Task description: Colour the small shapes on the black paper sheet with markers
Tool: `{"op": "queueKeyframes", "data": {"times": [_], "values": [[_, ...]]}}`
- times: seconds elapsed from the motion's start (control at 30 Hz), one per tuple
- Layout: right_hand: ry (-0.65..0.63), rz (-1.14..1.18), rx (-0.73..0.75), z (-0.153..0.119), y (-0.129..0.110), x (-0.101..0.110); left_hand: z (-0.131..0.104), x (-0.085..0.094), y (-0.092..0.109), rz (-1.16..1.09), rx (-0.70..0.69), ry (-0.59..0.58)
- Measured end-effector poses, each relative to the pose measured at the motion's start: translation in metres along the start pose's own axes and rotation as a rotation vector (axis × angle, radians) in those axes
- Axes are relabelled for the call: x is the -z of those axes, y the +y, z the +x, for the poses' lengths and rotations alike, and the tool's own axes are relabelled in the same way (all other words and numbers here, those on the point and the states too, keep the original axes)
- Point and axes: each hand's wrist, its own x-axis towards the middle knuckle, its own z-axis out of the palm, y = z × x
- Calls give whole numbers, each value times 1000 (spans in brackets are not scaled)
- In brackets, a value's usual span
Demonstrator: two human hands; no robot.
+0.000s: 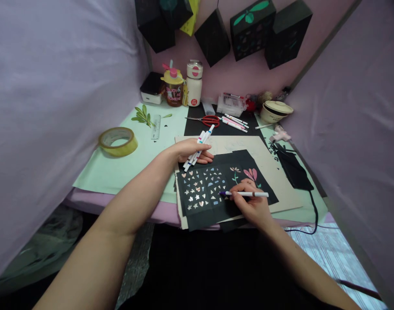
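My right hand (250,202) grips a white marker pen (257,194) with a purple tip, whose tip end is over the black paper sheet (203,218). Cut-out hearts, stars and small triangles (197,189) cover the left part of that sheet. A pink flower (250,173) with green leaves decorates its right part. Several white marker pens (198,148) lie in a bundle in my left hand (193,150), held under the thumb, above the sheet's upper left edge. Beneath the black sheet is a cream board (281,189).
A tape roll (129,147) lies at left, near a ruler (156,127) and green leaves (142,115). Red-handled scissors (210,121) and more markers (234,123) are behind the board. Bottles (194,86) stand at the back. A glue gun (281,134) and black pouch (294,168) lie right.
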Motion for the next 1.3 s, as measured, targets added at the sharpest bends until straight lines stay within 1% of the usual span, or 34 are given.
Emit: {"op": "queueKeyframes", "data": {"times": [0.07,0.23,0.47,0.67,0.87,1.07,1.3], "values": [[2,1,13,0,-1,0,0,0,0,4,1,4],[35,-14,-24,0,0,-1,-1,0,1,-2,4,1],[-23,9,30,1,-1,0,-1,0,0,4,-3,-3],[31,-11,-22,-1,2,-1,-1,0,1,5,-2,0],[-38,7,11,0,-2,1,-2,-1,2,14,-4,7],[39,-13,-28,-1,0,0,0,1,0,7,-9,-6],[47,5,0,-1,3,0,3,2,-2,1,0,-6]]}}
